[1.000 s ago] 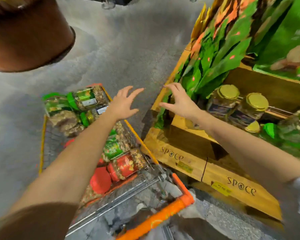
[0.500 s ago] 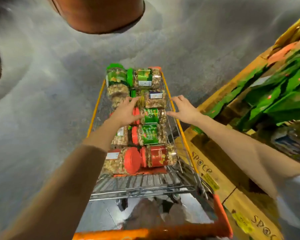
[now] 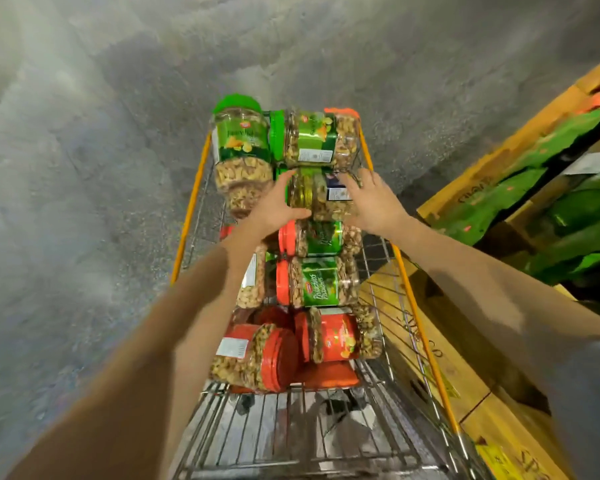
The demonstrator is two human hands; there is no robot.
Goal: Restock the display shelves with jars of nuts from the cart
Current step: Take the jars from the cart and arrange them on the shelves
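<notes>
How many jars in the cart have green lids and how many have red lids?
Green-lid jars: 2
Red-lid jars: 4
Lid hidden: 2, the held jar and the jar under the left arm
Total: 8 jars on top; more lie partly hidden underneath.

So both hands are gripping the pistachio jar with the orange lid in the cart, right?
Not quite. In the head view the left hand and right hand grip the blue-labelled jar lying two rows farther up the cart; the orange-lidded pistachio jar lies free of both hands.
</notes>
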